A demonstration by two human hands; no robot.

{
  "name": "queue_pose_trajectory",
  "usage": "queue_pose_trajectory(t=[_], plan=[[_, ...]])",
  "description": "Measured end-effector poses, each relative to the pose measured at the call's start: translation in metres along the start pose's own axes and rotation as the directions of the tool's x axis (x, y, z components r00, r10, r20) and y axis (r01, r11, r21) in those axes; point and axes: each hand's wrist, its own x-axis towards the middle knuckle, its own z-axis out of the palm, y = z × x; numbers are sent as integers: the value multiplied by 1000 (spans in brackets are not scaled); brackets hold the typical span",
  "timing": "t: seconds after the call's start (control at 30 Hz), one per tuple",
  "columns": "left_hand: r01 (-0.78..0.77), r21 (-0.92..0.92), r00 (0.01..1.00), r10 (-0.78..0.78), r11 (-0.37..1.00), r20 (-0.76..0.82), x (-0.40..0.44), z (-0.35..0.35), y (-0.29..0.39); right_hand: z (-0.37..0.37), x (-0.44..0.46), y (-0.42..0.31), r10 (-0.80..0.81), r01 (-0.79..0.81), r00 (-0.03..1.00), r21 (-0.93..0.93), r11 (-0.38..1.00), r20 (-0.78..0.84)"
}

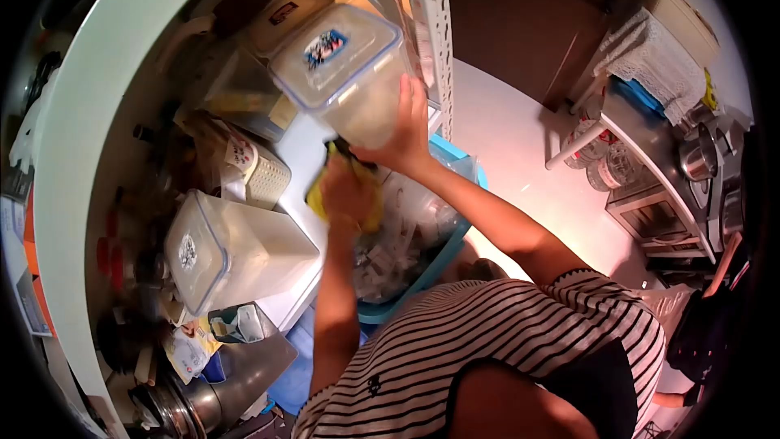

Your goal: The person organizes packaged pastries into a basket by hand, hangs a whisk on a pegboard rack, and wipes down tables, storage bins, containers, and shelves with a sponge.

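Observation:
My right hand (402, 134) grips the lower side of a clear food storage container (357, 73), which has a blue-edged lid and is raised and tilted above the shelf. Just below it, my left hand (343, 191) is closed on a yellow cloth (370, 207) with dark parts; motion blurs it somewhat. A second lidded food container (252, 248) stands on the white shelf (305, 150) to the left of my left arm. Under my forearms sits a turquoise tub (431, 276) filled with clear plastic items.
A perforated white upright post (439, 41) rises beside the raised container. Behind it is another clear container (296, 12). A woven white basket (266, 179) stands on the shelf. Packets and metal pots (191, 402) sit lower left. At right are a metal pot (699, 154), water bottles (609, 171) and a dark door (528, 16).

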Motion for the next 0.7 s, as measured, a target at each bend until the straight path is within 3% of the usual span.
queue_pose_trajectory(t=[0.03,0.07,0.1,0.17,0.23,0.3,0.37,0.4,0.53,0.6,0.63,0.7], plan=[[-112,68,990,117,991,-74,-32,1,0,-1,-3,-2,-17,16,1000,36,999,24],[-169,41,980,172,985,-95,-57,-10,1,5,-12,3,-119,114,992,113,987,34],[-231,13,966,231,973,-116,-79,-22,4,5,-21,-3,-119,116,993,108,987,21],[-192,17,973,192,981,-126,-109,-24,0,12,-35,-25,-117,113,970,31,993,215],[-209,48,964,214,977,-157,-109,-21,7,18,-28,-48,-35,-1,948,115,993,318],[-180,75,965,191,981,-180,-109,-17,18,42,-25,-52,-58,12,961,168,986,271],[-304,123,937,320,945,-143,-90,-11,30,59,-21,-52,-130,115,988,169,979,83],[-310,-41,944,302,950,-130,-75,-10,36,63,-21,-53,-125,112,989,170,979,73],[-389,150,887,413,909,-205,-14,23,61,60,-20,-57,-103,93,989,98,991,106],[-282,45,937,285,958,-201,11,23,86,44,-17,-60,-109,98,979,71,993,171],[-309,40,932,311,950,-185,29,33,91,41,-12,-56,-86,79,984,51,996,155],[-174,27,931,173,984,-322,60,59,90,37,-3,-48,-63,17,953,155,988,297]])
